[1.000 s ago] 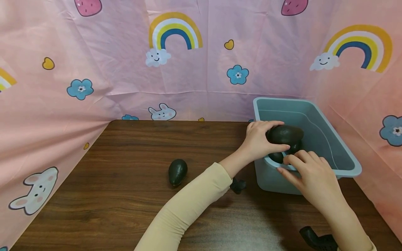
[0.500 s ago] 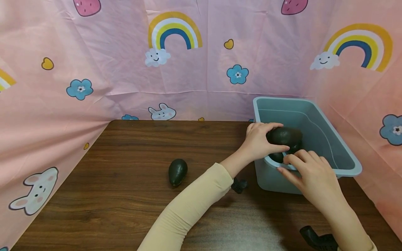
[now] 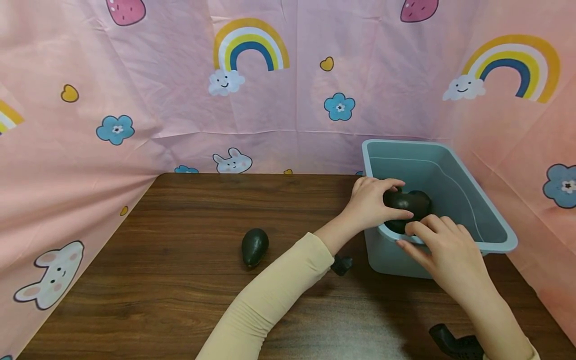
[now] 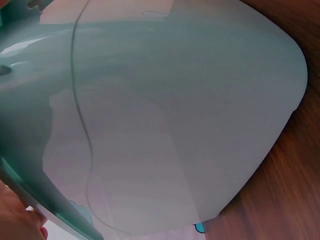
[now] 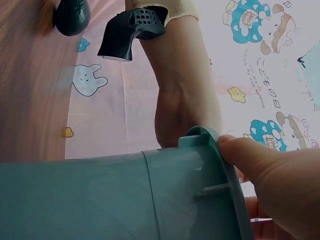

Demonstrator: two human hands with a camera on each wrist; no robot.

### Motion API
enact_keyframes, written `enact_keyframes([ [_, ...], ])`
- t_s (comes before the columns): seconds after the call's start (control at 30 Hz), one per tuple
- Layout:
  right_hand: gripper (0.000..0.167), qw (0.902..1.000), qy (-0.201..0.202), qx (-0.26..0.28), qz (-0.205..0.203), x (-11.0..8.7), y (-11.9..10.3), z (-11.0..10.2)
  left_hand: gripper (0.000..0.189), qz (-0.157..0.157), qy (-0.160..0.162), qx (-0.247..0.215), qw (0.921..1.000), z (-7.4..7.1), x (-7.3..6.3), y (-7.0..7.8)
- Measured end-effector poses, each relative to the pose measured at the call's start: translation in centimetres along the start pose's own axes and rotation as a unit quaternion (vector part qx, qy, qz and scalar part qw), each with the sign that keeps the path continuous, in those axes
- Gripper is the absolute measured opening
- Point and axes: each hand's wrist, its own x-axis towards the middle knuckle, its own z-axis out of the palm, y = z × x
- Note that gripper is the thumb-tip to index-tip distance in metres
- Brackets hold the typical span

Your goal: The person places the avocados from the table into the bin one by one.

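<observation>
My left hand [image 3: 371,202] reaches over the left rim of a blue-grey plastic bin [image 3: 396,255], its thumb and fingers spread apart. Just below them, inside the bin, lie dark green avocados [image 3: 409,201], partly hidden by that hand. A gap shows between its fingertips and the top avocado. My right hand [image 3: 450,255] pinches the bin's near rim; in the right wrist view its thumb [image 5: 247,155] presses the rim from outside. Another avocado [image 3: 254,247] lies on the table, left of the bin. The left wrist view shows mostly the bin's outer wall [image 4: 175,120].
The bin stands at the right of a dark wooden table [image 3: 180,290], close to a pink patterned cloth [image 3: 306,100] that hangs behind and at the sides. Black camera mounts [image 3: 454,345] sit on both wrists. My left forearm [image 3: 270,295] crosses the table's front.
The avocado at my left hand has dropped lower into the bin, out from between thumb and fingers. Both hands stay almost where they were, the right one still on the rim.
</observation>
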Motion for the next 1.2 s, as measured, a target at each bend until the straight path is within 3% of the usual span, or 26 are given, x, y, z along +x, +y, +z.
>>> enact_keyframes([
  [0.33, 0.063, 1.0, -0.001, 0.003, 0.001, 0.0, 0.1, 0.1, 0.072, 0.001, -0.03, 0.033, 0.999, -0.1, 0.0, -0.1],
  [0.67, 0.065, 1.0, 0.002, 0.003, 0.0, 0.0, 0.0, 0.1, 0.066, 0.006, -0.047, 0.025, 0.9986, 0.0, 0.1, -0.5],
  [1.2, 0.064, 0.9999, -0.01, 0.01, 0.007, 0.3, -0.2, 0.0, 0.066, -0.006, -0.113, 0.034, 0.993, -1.2, -0.1, -1.2],
])
